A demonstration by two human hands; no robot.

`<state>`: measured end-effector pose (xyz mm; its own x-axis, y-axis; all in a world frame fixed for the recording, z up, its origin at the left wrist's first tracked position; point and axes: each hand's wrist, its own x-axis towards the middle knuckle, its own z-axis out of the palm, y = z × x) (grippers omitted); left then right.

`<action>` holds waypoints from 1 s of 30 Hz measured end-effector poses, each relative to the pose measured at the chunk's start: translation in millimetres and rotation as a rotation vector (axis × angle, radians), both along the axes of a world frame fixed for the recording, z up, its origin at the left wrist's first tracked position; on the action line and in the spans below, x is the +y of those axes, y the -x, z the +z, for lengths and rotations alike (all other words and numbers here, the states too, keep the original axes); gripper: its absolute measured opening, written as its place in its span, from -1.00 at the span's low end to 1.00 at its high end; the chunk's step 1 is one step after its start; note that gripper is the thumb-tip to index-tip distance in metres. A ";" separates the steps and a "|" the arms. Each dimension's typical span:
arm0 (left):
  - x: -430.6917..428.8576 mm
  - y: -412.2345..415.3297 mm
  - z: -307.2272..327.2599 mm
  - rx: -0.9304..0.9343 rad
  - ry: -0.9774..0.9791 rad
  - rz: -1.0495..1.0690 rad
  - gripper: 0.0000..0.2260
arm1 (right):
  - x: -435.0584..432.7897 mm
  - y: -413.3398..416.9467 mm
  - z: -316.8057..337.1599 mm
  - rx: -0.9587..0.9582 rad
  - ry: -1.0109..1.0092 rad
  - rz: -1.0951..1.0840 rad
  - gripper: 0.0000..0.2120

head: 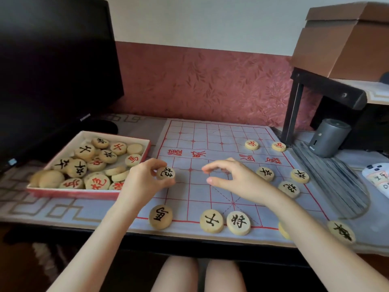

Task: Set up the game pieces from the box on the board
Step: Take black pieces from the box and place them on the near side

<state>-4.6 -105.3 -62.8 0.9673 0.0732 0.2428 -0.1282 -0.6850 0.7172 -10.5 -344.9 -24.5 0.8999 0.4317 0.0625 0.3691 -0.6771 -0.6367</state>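
The counter carries your board, with the box of pieces just beside its left edge. Your left grip pinches a black-marked piece at its fingertips above the board's left edge. Your right grip hovers near it over the board, loosely curled, holding nothing.

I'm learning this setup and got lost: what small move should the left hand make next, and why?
Probably lower the round wooden black-lettered piece that the left hand pinches onto the red-lined cloth board just beneath it, because a similar-looking piece already lies on the board's right side.
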 end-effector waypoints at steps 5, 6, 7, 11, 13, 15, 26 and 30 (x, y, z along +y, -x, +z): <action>4.0 2.2 -5.9 -0.012 -0.083 -0.018 -0.61 | 16.8 -3.8 -2.5 0.006 -0.019 0.024 -0.73; 3.6 1.0 -7.2 -0.023 -0.092 -0.020 -0.61 | 17.7 -3.3 -2.6 0.010 -0.020 0.025 -0.73; 3.1 -0.2 -8.6 -0.028 -0.099 -0.021 -0.62 | 18.2 -2.7 -3.0 0.013 -0.024 0.024 -0.73; -0.5 -5.4 -14.4 -0.009 -0.138 -0.025 -0.64 | 16.1 -1.2 -5.2 0.011 -0.041 0.006 -0.75; -2.1 -7.1 -17.1 -0.002 -0.134 -0.035 -0.63 | 14.3 -0.1 -5.4 0.020 -0.037 0.002 -0.76; -2.7 -7.7 -19.5 0.008 -0.139 -0.040 -0.63 | 12.6 -0.4 -6.8 0.012 -0.031 0.002 -0.76; 9.0 -6.4 -6.6 -0.190 -0.251 0.035 -0.68 | 37.4 -8.1 -4.2 0.013 -0.060 0.059 -0.74; 31.4 -6.2 4.1 -0.221 -0.272 0.107 -0.71 | 63.7 -17.4 -3.1 -0.009 -0.085 0.088 -0.76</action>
